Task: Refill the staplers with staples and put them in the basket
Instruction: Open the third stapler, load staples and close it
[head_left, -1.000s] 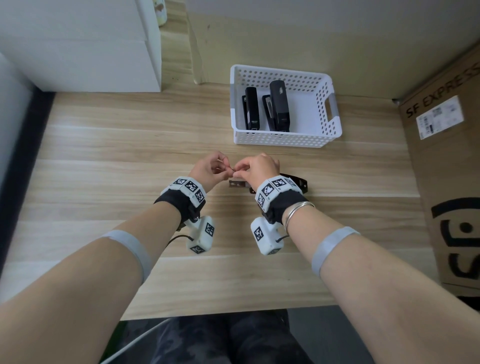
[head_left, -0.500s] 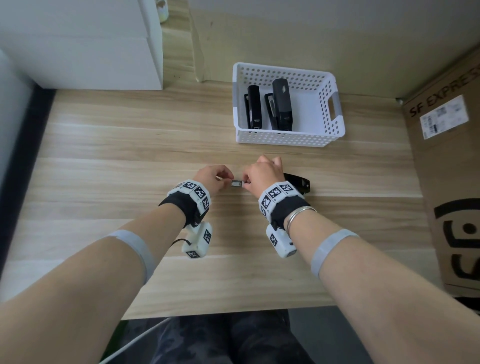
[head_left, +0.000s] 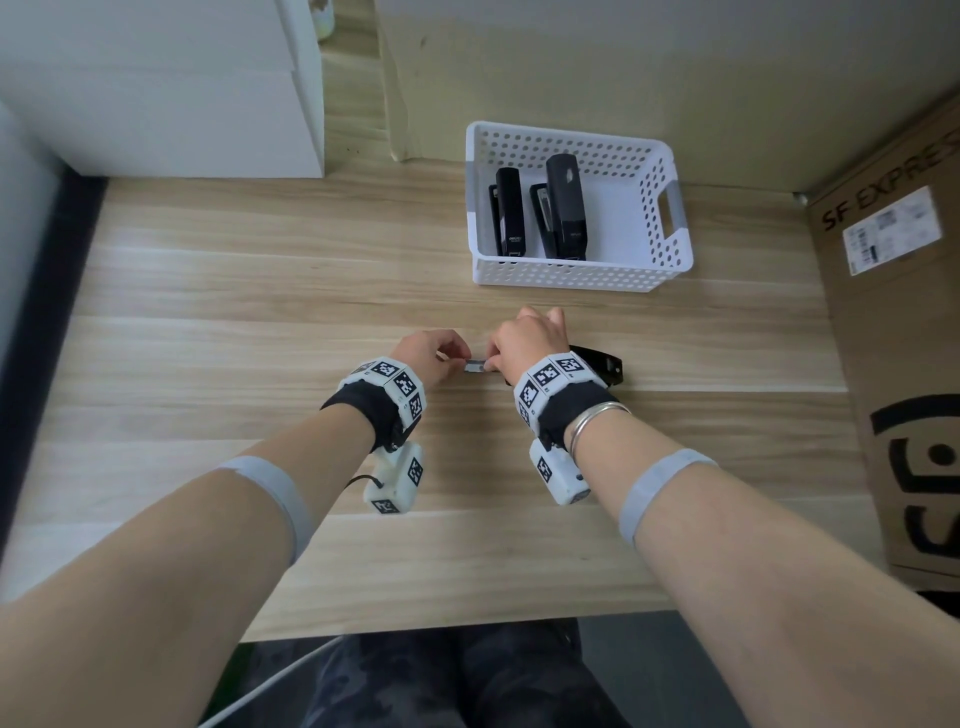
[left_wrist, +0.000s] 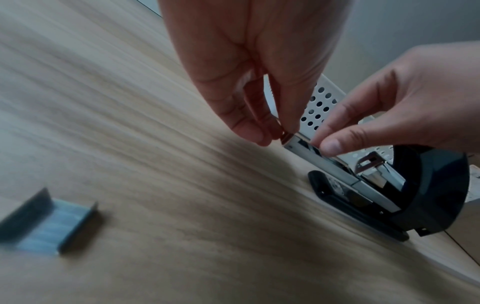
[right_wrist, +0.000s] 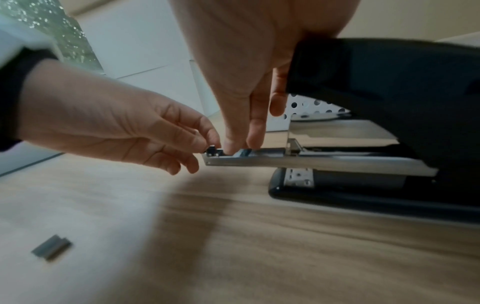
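Observation:
A black stapler (head_left: 602, 364) lies open on the wooden table, its lid (right_wrist: 389, 92) swung up and its metal magazine (right_wrist: 324, 161) bared. My left hand (head_left: 454, 357) pinches the magazine's front tip (left_wrist: 291, 142). Beside it, my right hand (head_left: 519, 343) has thumb and forefinger (right_wrist: 255, 133) down in the channel, pinching a short strip of staples (right_wrist: 244, 152) there. A spare strip of staples (left_wrist: 49, 222) lies loose on the table to the left. At the back stands the white perforated basket (head_left: 571, 275), with two black staplers (head_left: 509, 213) (head_left: 566, 208) inside.
A large cardboard box (head_left: 898, 312) stands along the table's right side. A white cabinet (head_left: 182, 88) fills the back left corner. The table's front edge (head_left: 415, 623) runs just above my knees.
Both hands were pinching something small together above the stapler. They have come down onto the magazine's front end, and the left hand has moved slightly away from the right.

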